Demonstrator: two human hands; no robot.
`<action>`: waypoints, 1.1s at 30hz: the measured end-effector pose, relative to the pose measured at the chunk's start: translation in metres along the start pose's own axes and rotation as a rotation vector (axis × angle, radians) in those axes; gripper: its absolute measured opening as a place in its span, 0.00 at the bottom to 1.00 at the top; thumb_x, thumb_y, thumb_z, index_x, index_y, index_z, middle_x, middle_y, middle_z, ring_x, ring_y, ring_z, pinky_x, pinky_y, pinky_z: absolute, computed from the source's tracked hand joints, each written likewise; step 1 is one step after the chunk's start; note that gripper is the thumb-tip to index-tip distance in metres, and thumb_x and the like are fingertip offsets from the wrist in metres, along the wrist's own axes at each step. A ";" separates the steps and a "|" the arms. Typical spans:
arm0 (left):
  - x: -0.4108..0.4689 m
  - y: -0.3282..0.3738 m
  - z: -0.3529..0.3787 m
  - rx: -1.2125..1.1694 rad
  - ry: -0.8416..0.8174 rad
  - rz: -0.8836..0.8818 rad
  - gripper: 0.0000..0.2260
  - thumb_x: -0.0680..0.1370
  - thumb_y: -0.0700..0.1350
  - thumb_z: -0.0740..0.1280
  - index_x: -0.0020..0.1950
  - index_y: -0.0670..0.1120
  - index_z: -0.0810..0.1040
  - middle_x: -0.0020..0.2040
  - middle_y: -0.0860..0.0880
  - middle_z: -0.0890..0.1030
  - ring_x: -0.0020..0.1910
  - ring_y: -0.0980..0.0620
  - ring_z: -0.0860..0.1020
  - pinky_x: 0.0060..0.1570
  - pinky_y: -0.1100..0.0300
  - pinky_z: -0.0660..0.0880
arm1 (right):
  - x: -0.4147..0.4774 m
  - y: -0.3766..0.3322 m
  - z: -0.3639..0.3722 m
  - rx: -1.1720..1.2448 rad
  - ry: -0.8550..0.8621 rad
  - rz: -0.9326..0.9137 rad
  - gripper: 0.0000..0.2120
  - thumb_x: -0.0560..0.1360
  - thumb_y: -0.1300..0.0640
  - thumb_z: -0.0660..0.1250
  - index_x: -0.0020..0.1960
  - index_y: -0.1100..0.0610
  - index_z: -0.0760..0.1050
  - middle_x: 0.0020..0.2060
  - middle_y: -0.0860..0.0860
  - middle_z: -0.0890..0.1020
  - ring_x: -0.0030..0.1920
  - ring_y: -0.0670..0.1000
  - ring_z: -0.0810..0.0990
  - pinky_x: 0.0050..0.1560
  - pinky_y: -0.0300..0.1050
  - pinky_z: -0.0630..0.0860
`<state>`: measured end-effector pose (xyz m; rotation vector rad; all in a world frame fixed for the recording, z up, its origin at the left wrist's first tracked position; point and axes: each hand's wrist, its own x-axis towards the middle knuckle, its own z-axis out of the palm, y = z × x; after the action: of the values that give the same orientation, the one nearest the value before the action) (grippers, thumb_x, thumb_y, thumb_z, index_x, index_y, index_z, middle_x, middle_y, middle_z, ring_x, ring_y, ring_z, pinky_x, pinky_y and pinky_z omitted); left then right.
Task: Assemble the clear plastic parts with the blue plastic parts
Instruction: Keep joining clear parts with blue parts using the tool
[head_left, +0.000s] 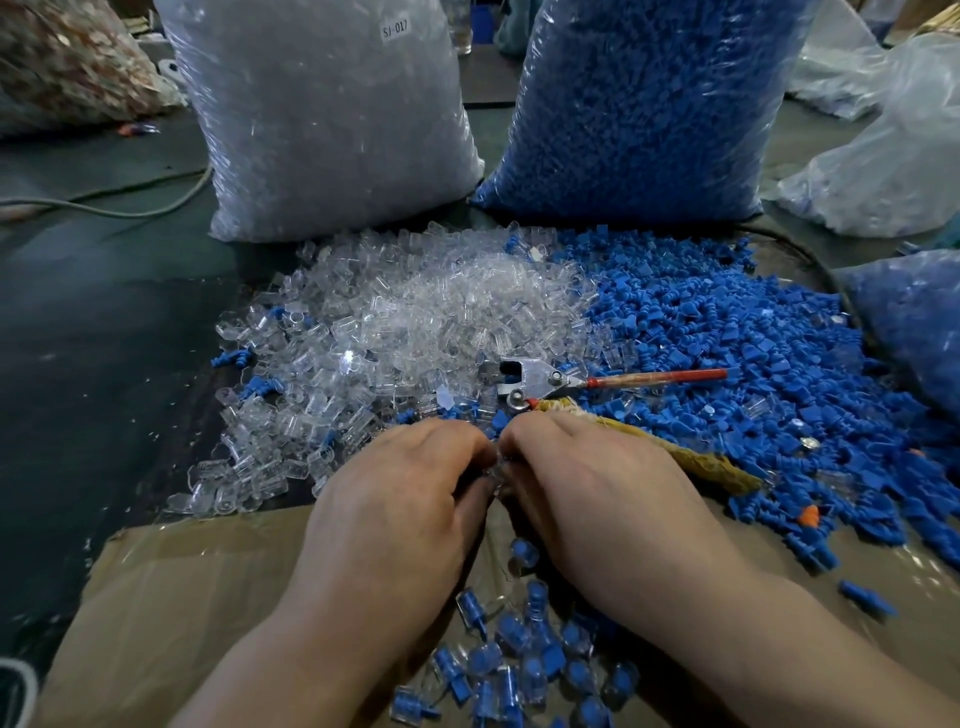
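Finished pieces (511, 670) pile up nearest.
Left hand (400, 499) and right hand (587, 483) meet fingertip to fingertip, both pinching 1 clear part (493, 474) between them.

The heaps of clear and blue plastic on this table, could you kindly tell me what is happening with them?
A person is assembling by hand. The left hand and right hand meet over the near edge of the clear parts heap, both gripping a small clear part between them; any blue part there is hidden. The blue parts heap lies to the right. Finished pieces, blue inside clear, lie on the cardboard beneath the wrists. A red-handled metal tool rests untouched on the heaps.
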<state>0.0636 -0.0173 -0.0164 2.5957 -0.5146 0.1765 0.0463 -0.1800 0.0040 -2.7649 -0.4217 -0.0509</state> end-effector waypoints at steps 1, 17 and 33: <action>0.000 0.000 0.000 0.003 -0.007 0.011 0.09 0.74 0.54 0.66 0.53 0.59 0.80 0.45 0.62 0.80 0.45 0.62 0.76 0.43 0.70 0.68 | 0.000 0.001 0.000 0.034 0.028 0.007 0.02 0.80 0.50 0.57 0.52 0.45 0.67 0.43 0.42 0.74 0.43 0.46 0.73 0.42 0.48 0.73; -0.007 0.006 -0.009 -0.571 0.135 -0.176 0.13 0.70 0.65 0.62 0.45 0.60 0.79 0.39 0.55 0.81 0.34 0.57 0.78 0.30 0.70 0.74 | -0.008 0.000 -0.004 0.719 0.145 0.125 0.04 0.72 0.45 0.67 0.47 0.40 0.78 0.38 0.40 0.82 0.39 0.41 0.80 0.38 0.36 0.77; -0.007 0.009 -0.014 -1.334 -0.140 -0.361 0.12 0.65 0.53 0.74 0.45 0.48 0.85 0.33 0.47 0.80 0.28 0.53 0.77 0.25 0.63 0.74 | -0.014 0.005 -0.010 0.452 0.276 -0.110 0.06 0.76 0.53 0.68 0.52 0.45 0.79 0.45 0.38 0.80 0.48 0.40 0.79 0.47 0.33 0.75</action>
<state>0.0536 -0.0155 -0.0023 1.3373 -0.0911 -0.3643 0.0348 -0.1917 0.0107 -2.2489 -0.4464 -0.3193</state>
